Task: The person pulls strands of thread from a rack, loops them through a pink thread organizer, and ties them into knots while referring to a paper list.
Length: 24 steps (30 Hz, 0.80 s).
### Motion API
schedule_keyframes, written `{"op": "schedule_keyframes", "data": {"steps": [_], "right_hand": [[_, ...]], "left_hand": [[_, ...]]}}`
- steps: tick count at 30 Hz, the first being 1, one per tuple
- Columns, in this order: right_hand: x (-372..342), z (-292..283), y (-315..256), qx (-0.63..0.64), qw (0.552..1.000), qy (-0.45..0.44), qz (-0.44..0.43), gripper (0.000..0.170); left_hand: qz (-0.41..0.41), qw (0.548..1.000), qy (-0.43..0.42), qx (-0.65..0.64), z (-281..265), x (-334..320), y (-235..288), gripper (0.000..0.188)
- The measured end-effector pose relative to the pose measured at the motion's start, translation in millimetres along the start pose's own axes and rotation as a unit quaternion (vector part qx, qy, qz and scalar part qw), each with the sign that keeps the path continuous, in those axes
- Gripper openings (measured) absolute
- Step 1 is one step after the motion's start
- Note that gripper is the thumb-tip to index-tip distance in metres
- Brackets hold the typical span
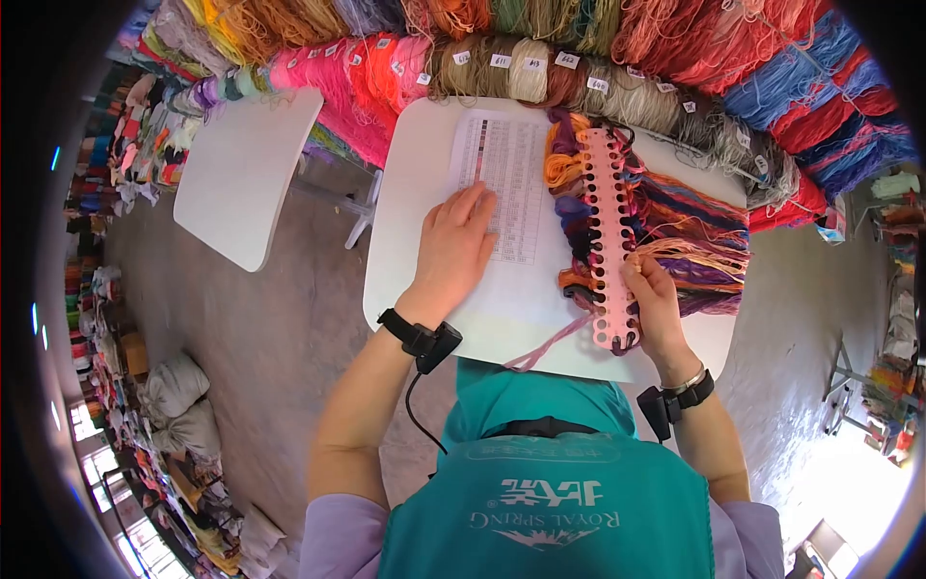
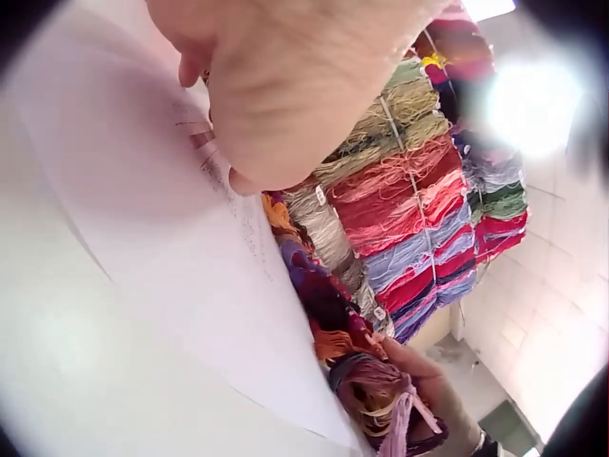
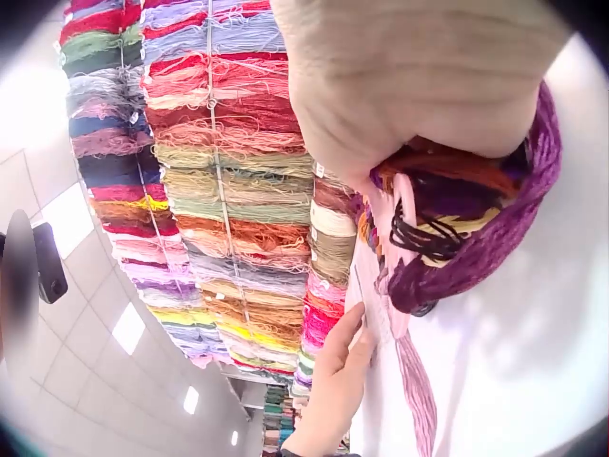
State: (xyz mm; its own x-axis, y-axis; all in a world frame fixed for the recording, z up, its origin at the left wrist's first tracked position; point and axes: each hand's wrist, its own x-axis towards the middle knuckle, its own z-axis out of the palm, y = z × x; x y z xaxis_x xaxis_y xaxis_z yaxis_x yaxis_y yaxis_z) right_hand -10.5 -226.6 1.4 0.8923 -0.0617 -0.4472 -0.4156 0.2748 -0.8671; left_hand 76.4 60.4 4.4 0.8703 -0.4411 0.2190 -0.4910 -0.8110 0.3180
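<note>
A pink card with holes along both edges point(image 1: 606, 232) lies on the white board, hung with bundles of coloured thread point(image 1: 690, 236). My right hand point(image 1: 653, 294) pinches the card's right edge, where pale threads are looped. Flat on a printed sheet point(image 1: 516, 207), left of the card, rests my left hand point(image 1: 456, 241), fingers extended over its printed columns. A mauve strand point(image 1: 550, 345) trails from the card's lower end over the board's near edge. In the right wrist view a purple bundle point(image 3: 485, 248) hangs beside the card, and my right fingertips are hidden.
Hanks of thread with numbered tags point(image 1: 531, 72) line the far edge of the board point(image 1: 415, 193). Another white board point(image 1: 249, 179) stands at the left. Sacks point(image 1: 178, 400) sit on the floor at lower left.
</note>
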Motion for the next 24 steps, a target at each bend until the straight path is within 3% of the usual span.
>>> {"op": "schedule_keyframes", "data": {"steps": [24], "right_hand": [[-3.7,2.3,-1.6,0.028,0.999,-0.018,-0.031,0.015]], "left_hand": [[0.000,0.999,-0.008,0.037,8.3,4.5,-9.0,0.051]]}}
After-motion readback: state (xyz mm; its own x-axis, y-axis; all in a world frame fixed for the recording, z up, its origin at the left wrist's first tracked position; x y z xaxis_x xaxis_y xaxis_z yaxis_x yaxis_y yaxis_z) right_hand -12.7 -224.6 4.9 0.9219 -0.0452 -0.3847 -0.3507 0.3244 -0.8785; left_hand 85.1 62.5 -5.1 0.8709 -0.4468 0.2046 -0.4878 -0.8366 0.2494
